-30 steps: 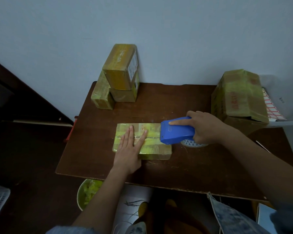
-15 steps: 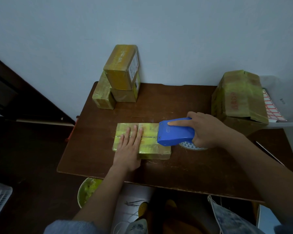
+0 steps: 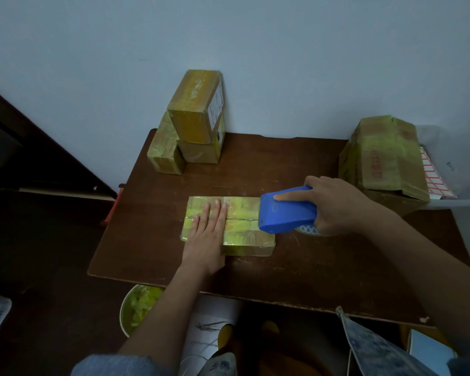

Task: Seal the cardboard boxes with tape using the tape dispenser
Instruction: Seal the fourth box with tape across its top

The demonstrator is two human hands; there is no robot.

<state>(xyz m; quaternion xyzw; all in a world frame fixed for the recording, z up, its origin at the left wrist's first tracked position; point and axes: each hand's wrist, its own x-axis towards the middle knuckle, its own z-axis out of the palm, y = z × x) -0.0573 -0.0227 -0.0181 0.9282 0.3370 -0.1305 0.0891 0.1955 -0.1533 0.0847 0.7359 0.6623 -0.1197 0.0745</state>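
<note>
From the head view, your left hand (image 3: pixel 205 237) lies flat on the near-left part of the flat cardboard box (image 3: pixel 244 229), fingers (image 3: pixel 215 215) straight and together, pressing down rather than gripping. The box sits on the brown worktop (image 3: pixel 296 272), a little left of its middle, already shiny with yellowish tape and showing a seam line running left to right across its top.

Your right hand (image 3: pixel 334 204) has its fingers wrapped around the blue tape dispenser (image 3: pixel 286 210), index finger stretched along its top. The dispenser's toothed front edge meets the right end of the box, over the seam. A patterned tape roll (image 3: pixel 308 229) peeks out beneath the dispenser.

Judging by its look, the box is light and fairly stiff, but the tape skin will make it slippery, so your flat palm is the right hold: keep weight on it or the box will likely slide as the tape pulls. The dispenser is rigid plastic; hold it by the rear body, clear of the teeth.

At the far left of the worktop stands a stack of three taped boxes (image 3: pixel 196 123) against the wall; at the far right a larger, crumpled taped box (image 3: pixel 383 156) leans beside a white bin (image 3: pixel 456 191).
</note>
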